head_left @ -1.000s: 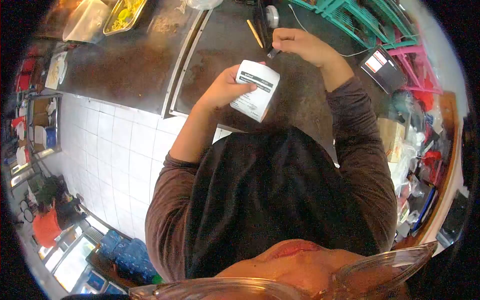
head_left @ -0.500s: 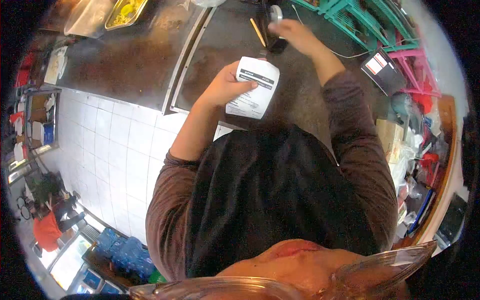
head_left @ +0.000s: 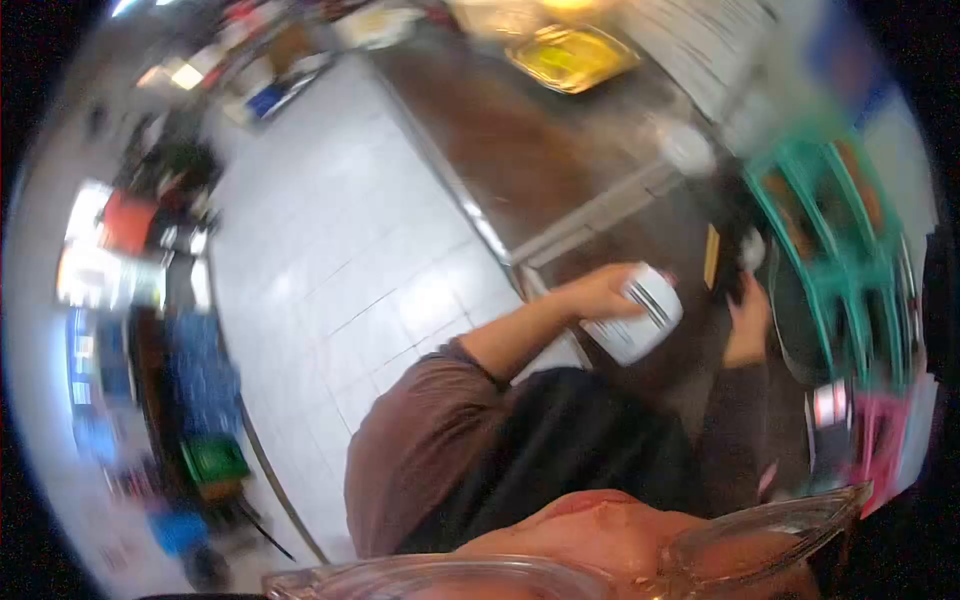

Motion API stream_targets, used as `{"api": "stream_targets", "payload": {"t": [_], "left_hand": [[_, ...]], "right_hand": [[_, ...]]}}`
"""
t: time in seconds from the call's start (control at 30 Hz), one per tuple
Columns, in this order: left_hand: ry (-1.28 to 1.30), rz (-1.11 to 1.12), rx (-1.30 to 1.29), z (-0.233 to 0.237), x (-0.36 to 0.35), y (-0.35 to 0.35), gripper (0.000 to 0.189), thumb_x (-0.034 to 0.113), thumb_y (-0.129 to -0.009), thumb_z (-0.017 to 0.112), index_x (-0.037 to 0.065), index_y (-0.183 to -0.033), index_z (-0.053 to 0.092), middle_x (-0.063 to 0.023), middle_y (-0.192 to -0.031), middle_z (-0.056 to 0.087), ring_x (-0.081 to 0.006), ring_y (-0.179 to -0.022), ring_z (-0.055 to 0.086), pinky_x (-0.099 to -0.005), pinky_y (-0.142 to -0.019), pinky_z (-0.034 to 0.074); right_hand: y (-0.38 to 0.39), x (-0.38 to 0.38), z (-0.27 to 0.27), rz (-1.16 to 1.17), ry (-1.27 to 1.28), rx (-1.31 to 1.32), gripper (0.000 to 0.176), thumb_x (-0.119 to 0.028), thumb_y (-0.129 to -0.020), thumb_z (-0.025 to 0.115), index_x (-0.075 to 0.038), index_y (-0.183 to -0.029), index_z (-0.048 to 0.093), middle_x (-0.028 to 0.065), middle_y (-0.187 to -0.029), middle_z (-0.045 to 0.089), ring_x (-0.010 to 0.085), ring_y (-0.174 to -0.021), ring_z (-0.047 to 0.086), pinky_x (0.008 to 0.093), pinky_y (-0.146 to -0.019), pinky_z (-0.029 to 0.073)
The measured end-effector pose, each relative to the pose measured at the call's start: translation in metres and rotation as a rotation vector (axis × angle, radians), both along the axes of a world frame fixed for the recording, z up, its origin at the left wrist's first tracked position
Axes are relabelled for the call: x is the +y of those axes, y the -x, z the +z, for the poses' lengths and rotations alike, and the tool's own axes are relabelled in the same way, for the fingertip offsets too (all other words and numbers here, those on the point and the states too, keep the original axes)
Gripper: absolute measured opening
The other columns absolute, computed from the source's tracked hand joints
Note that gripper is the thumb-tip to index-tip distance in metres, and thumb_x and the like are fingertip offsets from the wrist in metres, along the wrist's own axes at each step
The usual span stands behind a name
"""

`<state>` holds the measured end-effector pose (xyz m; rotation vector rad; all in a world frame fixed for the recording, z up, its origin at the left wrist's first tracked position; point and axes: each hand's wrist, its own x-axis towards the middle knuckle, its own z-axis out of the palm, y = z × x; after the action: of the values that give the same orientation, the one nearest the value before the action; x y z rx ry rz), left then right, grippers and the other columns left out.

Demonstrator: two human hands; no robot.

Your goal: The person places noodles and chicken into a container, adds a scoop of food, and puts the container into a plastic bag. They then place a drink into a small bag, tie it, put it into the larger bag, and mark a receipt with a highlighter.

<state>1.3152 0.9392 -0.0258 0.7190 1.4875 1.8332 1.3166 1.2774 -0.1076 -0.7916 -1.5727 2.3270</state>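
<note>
Receipt slip [head_left: 645, 318] up in the left hand [head_left: 600, 295], fingers clamped on its edge, short of the teal crate [head_left: 830, 230]. Right hand [head_left: 750, 320], nearer the crate, reaches a small dark object [head_left: 742, 255]; its grip is too blurred to tell. Looks like fetching a tool for the slip, and the next move wants a steady paper.

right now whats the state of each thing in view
left hand, shut on slip
slip, held up, curled
right hand, low over the counter, grip too blurred to tell
tray, on the counter, yellow food inside
</note>
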Motion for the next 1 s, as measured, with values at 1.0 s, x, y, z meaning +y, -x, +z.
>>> {"api": "stream_targets", "payload": {"t": [1.0], "left_hand": [[-0.209, -0.053, -0.005, 0.013, 0.020, -0.054, 0.056, 0.004, -0.070, 0.058, 0.004, -0.123, 0.040, -0.0116, -0.104, 0.056, -0.0192, -0.096, 0.055, -0.0342, -0.082, 0.045]], "right_hand": [[-0.086, -0.117, 0.142, 0.732, -0.324, 0.249, 0.061, -0.039, -0.083, 0.053, -0.006, -0.130, 0.030, 0.0066, -0.099, 0.055, 0.0139, -0.091, 0.050, 0.0275, -0.081, 0.035]]}}
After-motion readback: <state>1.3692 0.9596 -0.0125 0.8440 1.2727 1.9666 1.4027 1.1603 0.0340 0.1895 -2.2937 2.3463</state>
